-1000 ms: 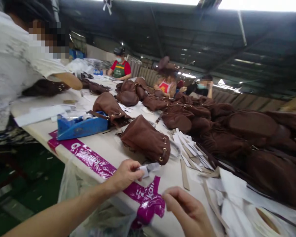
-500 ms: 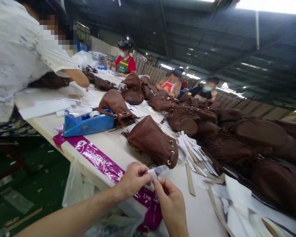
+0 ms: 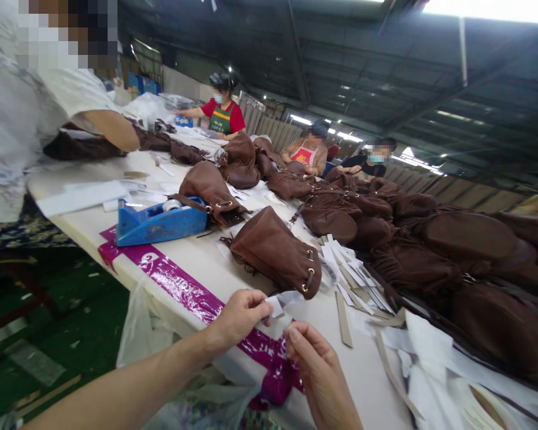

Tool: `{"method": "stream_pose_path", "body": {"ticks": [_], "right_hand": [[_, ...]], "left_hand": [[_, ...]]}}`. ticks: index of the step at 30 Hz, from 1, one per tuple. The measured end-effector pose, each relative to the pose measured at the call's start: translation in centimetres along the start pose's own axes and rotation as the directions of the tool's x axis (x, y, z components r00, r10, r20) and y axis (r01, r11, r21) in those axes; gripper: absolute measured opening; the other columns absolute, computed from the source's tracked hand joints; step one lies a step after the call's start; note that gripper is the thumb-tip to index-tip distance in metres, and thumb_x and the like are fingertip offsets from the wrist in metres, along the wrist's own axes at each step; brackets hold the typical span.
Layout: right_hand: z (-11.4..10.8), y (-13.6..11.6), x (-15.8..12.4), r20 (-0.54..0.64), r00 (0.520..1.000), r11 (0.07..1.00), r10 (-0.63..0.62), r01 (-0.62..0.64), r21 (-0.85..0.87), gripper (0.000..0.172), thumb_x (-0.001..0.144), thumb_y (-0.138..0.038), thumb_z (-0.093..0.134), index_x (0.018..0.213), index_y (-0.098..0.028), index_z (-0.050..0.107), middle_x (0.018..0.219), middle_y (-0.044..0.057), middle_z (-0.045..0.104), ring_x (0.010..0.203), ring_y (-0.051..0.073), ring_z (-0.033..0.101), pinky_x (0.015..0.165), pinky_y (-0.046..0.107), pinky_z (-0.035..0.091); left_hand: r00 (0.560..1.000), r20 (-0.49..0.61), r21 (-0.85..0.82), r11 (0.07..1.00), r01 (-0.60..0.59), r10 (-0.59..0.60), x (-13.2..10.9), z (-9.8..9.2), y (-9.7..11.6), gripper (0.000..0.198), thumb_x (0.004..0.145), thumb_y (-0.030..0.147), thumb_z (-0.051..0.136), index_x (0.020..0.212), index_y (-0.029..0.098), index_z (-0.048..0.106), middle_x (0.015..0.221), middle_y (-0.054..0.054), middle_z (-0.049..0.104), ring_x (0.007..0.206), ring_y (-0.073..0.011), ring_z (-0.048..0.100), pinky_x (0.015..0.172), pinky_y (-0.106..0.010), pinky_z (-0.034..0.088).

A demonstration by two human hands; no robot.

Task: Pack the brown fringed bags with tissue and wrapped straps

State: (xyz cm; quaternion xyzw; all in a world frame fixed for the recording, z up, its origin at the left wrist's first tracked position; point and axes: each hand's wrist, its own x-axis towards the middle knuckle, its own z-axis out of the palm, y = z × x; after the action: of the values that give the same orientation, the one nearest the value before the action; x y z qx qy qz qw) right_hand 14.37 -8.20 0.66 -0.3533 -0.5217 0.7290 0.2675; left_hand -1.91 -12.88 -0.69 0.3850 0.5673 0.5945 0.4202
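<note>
My left hand (image 3: 241, 316) pinches a small white slip (image 3: 275, 307) between thumb and fingers. Clear plastic film (image 3: 291, 297) sticks out beyond the slip, towards the bag. To the right and slightly lower, my right hand (image 3: 316, 358) has its thumb and forefinger pressed together, apart from the slip; I cannot make out whether anything is between them. Just past both hands a brown drawstring bag (image 3: 273, 248) with gold eyelets lies on its side on the pale table (image 3: 314, 382). Purple printed tape (image 3: 183, 289) runs along the table edge beneath my hands.
A blue tape dispenser (image 3: 161, 224) stands left, beside another brown bag (image 3: 210, 188). Paper strips (image 3: 356, 275) lie right of the near bag, before a large heap of brown bags (image 3: 470, 239). A co-worker's arm (image 3: 110, 128) reaches over the left table end; several people work behind.
My right hand has come away from the white slip, moving right and down. My left hand keeps hold of the slip. The co-worker at left has leaned further left.
</note>
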Motion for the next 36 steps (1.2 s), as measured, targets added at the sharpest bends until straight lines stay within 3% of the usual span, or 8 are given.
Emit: {"method": "stream_pose_path", "body": {"ticks": [5, 11, 21, 28, 36], "right_hand": [[0.3, -0.3, -0.2, 0.151, 0.988, 0.959, -0.042, -0.003, 0.282, 0.024, 0.075, -0.041, 0.075, 0.079, -0.02, 0.064, 0.066, -0.004, 0.049, 0.055, 0.007, 0.038, 0.054, 0.021, 0.029], [-0.3, 0.8, 0.5, 0.131, 0.991, 0.947, -0.009, -0.034, 0.318, 0.025, 0.074, -0.038, 0.077, 0.091, -0.023, 0.066, 0.067, -0.004, 0.051, 0.052, 0.005, 0.038, 0.052, 0.019, 0.026], [0.0, 0.5, 1.2, 0.085, 0.989, 0.992, -0.123, 0.123, 0.015, 0.035, 0.071, -0.047, 0.077, 0.096, -0.024, 0.069, 0.06, -0.005, 0.052, 0.052, 0.008, 0.04, 0.051, 0.02, 0.03], [-0.4, 0.8, 2.2, 0.118, 0.969, 0.897, -0.215, 0.244, -0.369, 0.038, 0.077, -0.051, 0.068, 0.1, -0.021, 0.072, 0.061, -0.002, 0.054, 0.052, 0.012, 0.042, 0.051, 0.025, 0.035], [-1.6, 1.6, 2.4, 0.047, 0.961, 0.855, -0.271, 0.263, -0.447, 0.033, 0.072, -0.053, 0.07, 0.084, -0.022, 0.075, 0.061, 0.0, 0.058, 0.057, 0.016, 0.048, 0.056, 0.028, 0.04]], "left_hand": [[1.0, 0.01, 0.023, 0.999, -0.023, 0.023, 0.0, 0.1, -0.2, 0.03, 0.07, 0.043, 0.057, 0.061, 0.014, 0.059, 0.058, 0.0, 0.058, 0.056, -0.012, 0.048, 0.057, -0.023, 0.035], [1.0, 0.0, 0.035, 0.999, -0.017, 0.017, -0.1, 0.0, -0.2, 0.03, 0.069, 0.042, 0.056, 0.06, 0.014, 0.06, 0.057, 0.0, 0.058, 0.055, -0.0119, 0.048, 0.056, -0.023, 0.036], [1.0, -0.005, 0.029, 1.0, -0.002, 0.002, 0.3, 0.1, -1.2, 0.028, 0.068, 0.038, 0.055, 0.065, 0.012, 0.063, 0.057, -0.001, 0.059, 0.056, -0.0133, 0.051, 0.055, -0.023, 0.038], [0.999, 0.024, 0.025, 0.999, 0.047, -0.048, 0.4, 0.0, -1.2, 0.026, 0.067, 0.037, 0.053, 0.066, 0.013, 0.063, 0.059, -0.001, 0.06, 0.055, -0.0129, 0.052, 0.053, -0.022, 0.038], [0.993, 0.063, -0.062, 0.993, 0.101, -0.097, 0.4, -0.2, -0.9, 0.03, 0.065, 0.041, 0.057, 0.068, 0.012, 0.063, 0.06, -0.002, 0.061, 0.055, -0.0135, 0.052, 0.055, -0.023, 0.038]]}}
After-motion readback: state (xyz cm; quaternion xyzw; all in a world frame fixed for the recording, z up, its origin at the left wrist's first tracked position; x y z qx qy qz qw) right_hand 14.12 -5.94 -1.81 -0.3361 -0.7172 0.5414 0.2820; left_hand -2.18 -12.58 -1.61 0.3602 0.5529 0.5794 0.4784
